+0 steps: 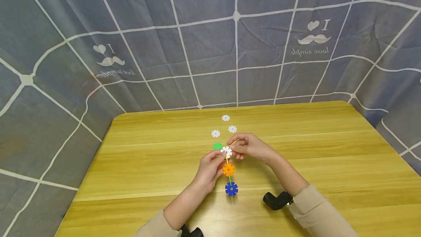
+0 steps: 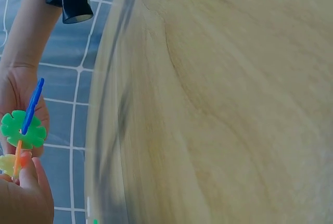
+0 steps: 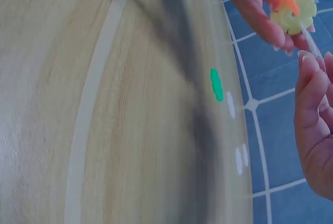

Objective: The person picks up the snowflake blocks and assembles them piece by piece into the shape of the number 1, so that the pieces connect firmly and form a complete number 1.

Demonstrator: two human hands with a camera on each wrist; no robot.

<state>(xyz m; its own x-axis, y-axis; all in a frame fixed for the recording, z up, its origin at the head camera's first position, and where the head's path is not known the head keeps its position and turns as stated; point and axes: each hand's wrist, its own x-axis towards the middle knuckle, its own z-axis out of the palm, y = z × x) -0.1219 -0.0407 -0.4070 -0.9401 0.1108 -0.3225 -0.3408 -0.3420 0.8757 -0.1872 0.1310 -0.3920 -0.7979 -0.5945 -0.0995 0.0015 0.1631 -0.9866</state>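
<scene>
A chain of slotted plastic snowflake discs hangs in front of me: a white disc (image 1: 226,152), then a yellow disc (image 3: 290,14), an orange disc (image 1: 228,170), a green disc (image 2: 32,136) and a blue disc (image 1: 231,189). Each is slotted crosswise into its neighbour. My left hand (image 1: 208,169) grips the chain near the yellow disc, fingers curled round it. Close by, my right hand (image 1: 250,147) pinches the white disc's edge between thumb and fingertips, as the right wrist view shows.
Beyond the hands, a loose green disc (image 1: 217,146) and three loose white discs, one of them a white disc (image 1: 215,133), lie on the wooden table (image 1: 148,167). A grey curtain (image 1: 210,46) with white lines hangs behind. Black wrist cameras (image 1: 276,200) sit at both sleeves.
</scene>
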